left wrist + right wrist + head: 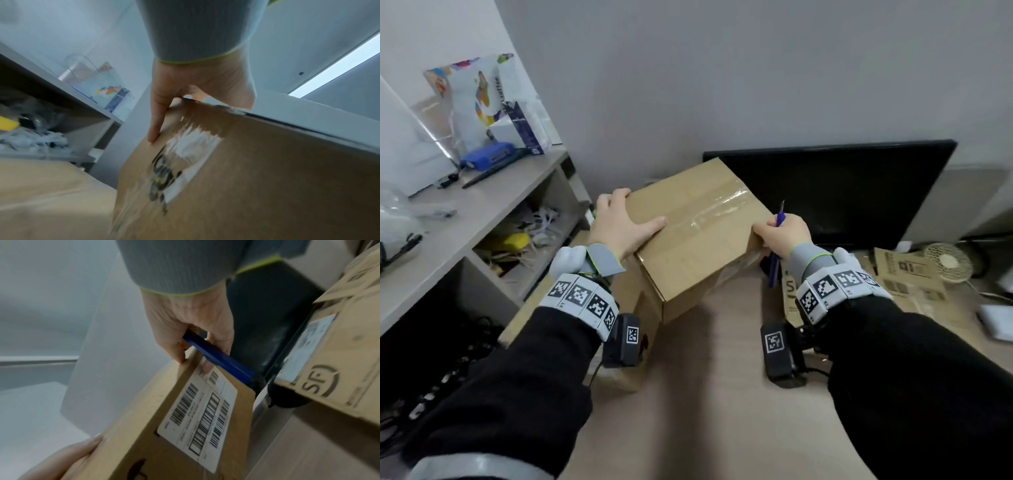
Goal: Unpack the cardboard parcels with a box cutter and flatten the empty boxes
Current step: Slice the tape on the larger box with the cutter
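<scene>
Desk (705,394); left hand (619,226) over parcel (698,240) corner

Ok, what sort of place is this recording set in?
Probably an office or home workroom: a black monitor on a desk, a cluttered open shelf unit, and printed cardboard cartons lying alongside.

You have two bare hands in view, a left hand (616,228) and a right hand (784,236). There is one slim blue plastic box cutter (774,267) and one brown cardboard box sealed with clear tape (698,236) at mid-frame, bearing one white barcode label (201,410). One more plain brown cardboard box (640,308) shows left of centre, lower down, while the printed cardboard (907,274) at the right of the frame overlaps too much for you to count. On the right you also get one black flat monitor (842,192) and one small round white fan (948,262), and at upper left one colourful paper bag (472,99).
</scene>
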A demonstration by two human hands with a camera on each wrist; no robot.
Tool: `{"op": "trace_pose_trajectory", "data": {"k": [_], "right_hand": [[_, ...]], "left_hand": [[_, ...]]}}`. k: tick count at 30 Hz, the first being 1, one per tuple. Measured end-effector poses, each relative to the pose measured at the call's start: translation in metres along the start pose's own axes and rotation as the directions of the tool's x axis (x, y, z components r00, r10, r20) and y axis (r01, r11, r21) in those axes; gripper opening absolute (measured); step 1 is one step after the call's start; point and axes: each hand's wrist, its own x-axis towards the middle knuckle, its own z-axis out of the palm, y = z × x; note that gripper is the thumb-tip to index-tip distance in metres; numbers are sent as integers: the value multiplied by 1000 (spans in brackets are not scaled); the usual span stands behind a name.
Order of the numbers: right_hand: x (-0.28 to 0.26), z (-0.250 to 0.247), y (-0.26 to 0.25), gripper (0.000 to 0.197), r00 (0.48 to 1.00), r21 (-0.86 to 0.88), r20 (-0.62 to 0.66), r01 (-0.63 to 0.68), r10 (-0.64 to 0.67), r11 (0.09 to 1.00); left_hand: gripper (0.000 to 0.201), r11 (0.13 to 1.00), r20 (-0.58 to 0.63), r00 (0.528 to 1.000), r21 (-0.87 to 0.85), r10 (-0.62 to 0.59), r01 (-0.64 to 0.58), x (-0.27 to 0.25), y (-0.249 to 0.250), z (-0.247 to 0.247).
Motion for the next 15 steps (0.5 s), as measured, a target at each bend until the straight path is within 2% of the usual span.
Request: {"op": "trace_pose_trajectory", "data": {"k": [4, 7, 11, 15], "right_hand": [[-5, -57, 44, 17, 983, -56, -19, -183, 182, 982], [-13, -77, 72, 19, 951, -114, 56, -296, 303, 949], [-35, -95, 101, 21, 894, -186, 87, -419, 440, 889], [-44, -92, 126, 27, 842, -262, 149, -472, 518, 842]], "left_hand": [[83, 997, 146, 986, -24, 82, -79, -9, 47, 42], [83, 995, 247, 964, -32, 97, -92, -20, 56, 71], [84, 995, 388, 916, -31, 102, -97, -39, 56, 112], [79, 997, 476, 876, -22, 78, -76, -57, 40, 144]]}}
